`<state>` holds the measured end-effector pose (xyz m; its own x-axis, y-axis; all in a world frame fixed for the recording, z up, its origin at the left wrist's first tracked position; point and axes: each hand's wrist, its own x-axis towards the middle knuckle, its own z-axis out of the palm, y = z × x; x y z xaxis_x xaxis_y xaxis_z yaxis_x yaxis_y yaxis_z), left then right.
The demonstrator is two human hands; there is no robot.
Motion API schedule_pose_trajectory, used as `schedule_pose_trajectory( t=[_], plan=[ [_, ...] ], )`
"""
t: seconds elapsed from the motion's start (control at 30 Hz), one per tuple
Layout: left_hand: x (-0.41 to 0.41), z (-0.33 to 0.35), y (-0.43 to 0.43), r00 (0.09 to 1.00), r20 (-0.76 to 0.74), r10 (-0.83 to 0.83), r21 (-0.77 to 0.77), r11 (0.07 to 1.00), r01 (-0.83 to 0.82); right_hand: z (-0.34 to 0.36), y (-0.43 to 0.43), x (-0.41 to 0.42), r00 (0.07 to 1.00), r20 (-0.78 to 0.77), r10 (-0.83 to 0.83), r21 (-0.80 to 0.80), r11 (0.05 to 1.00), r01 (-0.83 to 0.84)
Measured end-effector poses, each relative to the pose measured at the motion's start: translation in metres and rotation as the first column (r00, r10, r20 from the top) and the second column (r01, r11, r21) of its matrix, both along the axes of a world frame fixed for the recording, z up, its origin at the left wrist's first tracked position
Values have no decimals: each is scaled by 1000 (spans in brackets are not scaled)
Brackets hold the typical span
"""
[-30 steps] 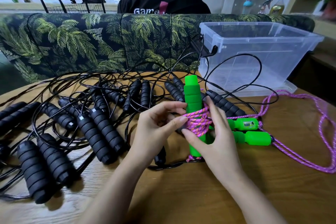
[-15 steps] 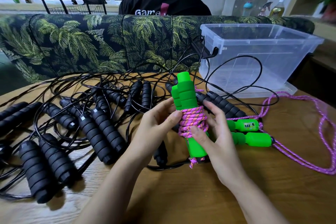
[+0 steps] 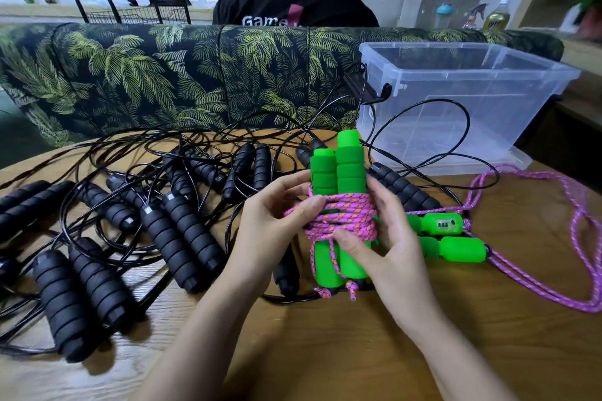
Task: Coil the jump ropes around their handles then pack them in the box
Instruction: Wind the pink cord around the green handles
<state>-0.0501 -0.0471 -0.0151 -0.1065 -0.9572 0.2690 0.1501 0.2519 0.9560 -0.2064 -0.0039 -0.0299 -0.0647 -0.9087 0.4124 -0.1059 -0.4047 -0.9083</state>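
Handles (image 3: 348, 169): light foam, I judged; best gripped where the rope bound them.
Rope (image 3: 345, 215): soft, could unwind.
Left hand (image 3: 270, 231): pinched rope.
Right hand (image 3: 387, 238): curled round handles, thumb on rope.

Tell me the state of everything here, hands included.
Held green handles: upright, side by side, rope-wrapped.
Pink rope: coiled round them, one loop loose.
Left hand: pinches that loop.
Right hand: grips the handles.
Second green-handled rope: flat, uncoiled.
Black jump ropes: uncoiled, tangled.
Clear box: open, looks empty.
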Motion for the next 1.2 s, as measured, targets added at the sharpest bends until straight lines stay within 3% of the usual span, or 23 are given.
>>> schedule_pose_trajectory(
  t=[0.37,0.53,0.73,0.83,0.97,1.07,1.13,1.2],
  plan=[
    [1,12,6,995,-86,-48,37,998,52,4,0,-7,988,147,54,31,998,-59],
    [-3,6,6,992,-102,70,64,996,-63,0,-2,-8,990,-90,-108,-91,991,100],
    [-6,3,7,983,-57,175,27,984,-174,-4,0,-3,930,-321,-178,-144,980,138],
    [-8,2,8,977,-3,215,-2,977,-215,-7,2,-1,866,-457,-205,-122,978,167],
    [-9,1,8,968,70,241,-78,969,-236,-9,3,1,713,-636,-294,-174,955,239],
    [-9,-1,8,967,126,220,-139,969,-202,-10,3,1,642,-690,-336,-206,940,270],
    [-11,-1,8,966,169,196,-197,967,-162,-10,3,-2,649,-668,-365,-218,929,298],
    [-11,-3,7,932,267,246,-367,920,-138,-10,1,-7,619,-677,-398,-222,912,345]
  ],
)
